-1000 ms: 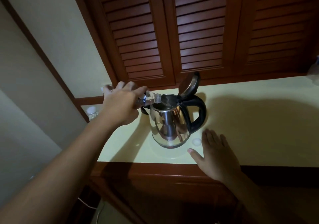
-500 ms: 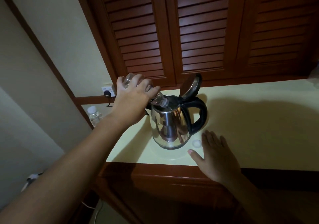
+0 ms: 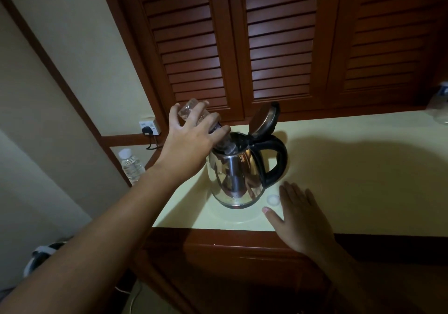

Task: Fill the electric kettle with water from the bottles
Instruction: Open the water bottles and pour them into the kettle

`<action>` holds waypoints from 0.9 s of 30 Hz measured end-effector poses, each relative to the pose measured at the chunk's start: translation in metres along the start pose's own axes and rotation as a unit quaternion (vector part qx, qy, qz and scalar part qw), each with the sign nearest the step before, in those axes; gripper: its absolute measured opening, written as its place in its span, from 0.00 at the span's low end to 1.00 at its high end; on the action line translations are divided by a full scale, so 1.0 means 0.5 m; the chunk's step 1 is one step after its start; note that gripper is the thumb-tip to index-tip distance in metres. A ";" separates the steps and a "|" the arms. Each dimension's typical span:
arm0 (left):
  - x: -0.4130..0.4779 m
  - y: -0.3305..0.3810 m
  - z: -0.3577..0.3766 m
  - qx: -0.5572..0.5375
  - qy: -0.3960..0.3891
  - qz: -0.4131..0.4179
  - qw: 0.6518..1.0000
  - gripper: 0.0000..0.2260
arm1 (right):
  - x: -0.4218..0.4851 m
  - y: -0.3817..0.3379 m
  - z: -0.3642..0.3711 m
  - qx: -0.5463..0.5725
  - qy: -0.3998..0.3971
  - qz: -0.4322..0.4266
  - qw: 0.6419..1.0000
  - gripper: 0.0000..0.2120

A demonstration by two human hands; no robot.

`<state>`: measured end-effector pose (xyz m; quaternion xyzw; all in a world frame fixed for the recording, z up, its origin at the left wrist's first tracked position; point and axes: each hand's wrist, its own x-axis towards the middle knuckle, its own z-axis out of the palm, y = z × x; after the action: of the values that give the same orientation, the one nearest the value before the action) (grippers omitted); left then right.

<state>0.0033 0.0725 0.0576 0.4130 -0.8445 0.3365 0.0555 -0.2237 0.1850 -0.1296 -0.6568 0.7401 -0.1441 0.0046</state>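
Observation:
A steel electric kettle [image 3: 232, 180] with a black handle stands on the pale counter [image 3: 351, 168], its lid [image 3: 264, 120] flipped up. My left hand [image 3: 191, 141] grips a clear plastic bottle [image 3: 188, 110], tipped steeply with its neck down inside the kettle's mouth. My right hand [image 3: 300, 214] lies flat and open on the counter near the front edge, just right of the kettle. A small white bottle cap [image 3: 273, 199] rests on the counter between the kettle and my right hand.
A second capped water bottle [image 3: 132, 166] stands on a lower ledge at the left. A wall socket with a black plug [image 3: 149, 128] is behind it. Louvred wooden doors [image 3: 278, 47] rise behind the counter. A clear bag [image 3: 440, 105] sits at the far right.
My left hand has tilted the bottle from nearly level to steeply neck-down, raising its base. The right hand has stayed flat on the counter.

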 end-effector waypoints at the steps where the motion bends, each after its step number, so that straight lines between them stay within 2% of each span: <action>1: 0.000 0.001 0.000 0.001 -0.001 0.001 1.000 0.37 | 0.000 -0.001 -0.001 -0.001 0.002 -0.001 1.000 0.42; 6: 0.001 0.000 -0.002 0.002 0.000 0.004 1.000 0.37 | -0.004 -0.001 -0.002 0.009 0.014 -0.004 1.000 0.35; 10: -0.003 -0.004 -0.007 -0.008 -0.001 -0.009 1.000 0.38 | -0.007 0.000 -0.013 0.032 0.028 -0.010 0.999 0.22; 12: -0.008 -0.007 -0.010 -0.015 -0.012 -0.036 0.999 0.39 | -0.008 -0.001 -0.021 0.052 0.032 -0.006 0.998 0.16; 15: -0.022 -0.015 -0.009 -0.077 -0.021 -0.101 0.992 0.38 | -0.007 -0.001 -0.024 0.088 0.028 0.010 0.996 0.15; 17: -0.040 -0.015 -0.003 -0.190 -0.026 -0.170 0.967 0.33 | -0.002 0.001 -0.024 0.113 0.023 0.014 0.993 0.16; 21: -0.110 0.004 0.013 -0.418 -0.005 -0.265 0.869 0.22 | -0.004 -0.005 -0.053 0.216 0.050 0.002 0.975 0.15; 24: -0.183 0.049 0.018 -0.527 0.012 -0.236 0.816 0.20 | -0.019 -0.010 -0.081 0.277 0.072 -0.018 0.958 0.16; 27: -0.248 0.104 0.021 -0.585 -0.017 -0.173 0.792 0.21 | -0.025 -0.021 -0.109 0.299 0.056 -0.066 0.950 0.17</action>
<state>0.0480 0.1706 -0.0237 0.4466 -0.7956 -0.2439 0.3288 -0.2224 0.2072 -0.0774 -0.6637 0.6173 -0.3953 0.1492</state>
